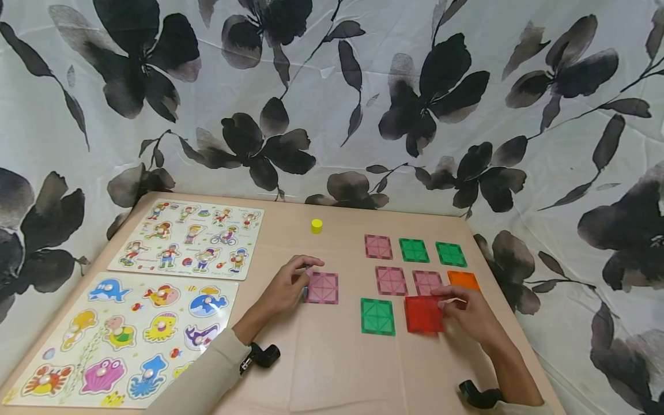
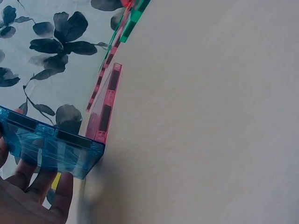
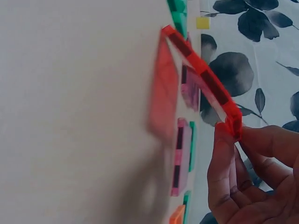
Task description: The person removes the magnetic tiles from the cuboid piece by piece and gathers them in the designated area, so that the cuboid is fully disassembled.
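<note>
My left hand [image 1: 282, 291] holds a see-through blue magnetic tile [image 2: 51, 140] on edge. It stands at the left side of a pink magnetic tile [image 1: 323, 288] lying on the table. In the head view the blue tile shows only as a thin strip beside the fingers. At the right, my right hand [image 1: 469, 316] pinches a red magnetic tile [image 1: 423, 314] by one edge between thumb and fingers. The right wrist view shows this red tile [image 3: 205, 72] tilted and lifted off the table, its reddish shadow below. A green tile [image 1: 377, 316] lies just left of it.
Behind the red tile lie more pink tiles [image 1: 391, 280], green tiles [image 1: 413, 250] and an orange tile [image 1: 463, 280]. A small yellow cylinder [image 1: 316, 226] stands near the back edge. Two picture puzzle boards [image 1: 178, 276] cover the table's left side. A flower-print cloth [image 1: 332, 115] hangs behind.
</note>
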### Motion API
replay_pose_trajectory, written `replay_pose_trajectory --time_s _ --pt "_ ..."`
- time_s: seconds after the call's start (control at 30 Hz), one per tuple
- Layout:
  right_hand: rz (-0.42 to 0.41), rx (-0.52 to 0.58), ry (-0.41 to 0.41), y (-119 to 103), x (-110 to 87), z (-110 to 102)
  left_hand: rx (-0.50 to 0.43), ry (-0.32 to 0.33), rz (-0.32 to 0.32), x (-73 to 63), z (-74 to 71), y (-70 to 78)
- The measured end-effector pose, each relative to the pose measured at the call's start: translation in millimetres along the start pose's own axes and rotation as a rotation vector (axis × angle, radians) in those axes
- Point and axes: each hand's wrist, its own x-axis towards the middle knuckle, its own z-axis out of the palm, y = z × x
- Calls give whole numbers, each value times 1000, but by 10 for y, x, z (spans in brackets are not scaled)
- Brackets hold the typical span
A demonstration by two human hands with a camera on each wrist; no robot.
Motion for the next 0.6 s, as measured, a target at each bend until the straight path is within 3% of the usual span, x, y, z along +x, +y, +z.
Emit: replay_pose_trajectory --time_s 0.1,0.33,0.6 --pt "2 -32 -2 57 24 13 1 -2 -8 -7 -6 17" --pt "-44 -229 40 81 41 38 1 -2 -11 2 -2 16" --pt "-74 -320 79 -119 69 136 13 -5 -5 4 -14 35"
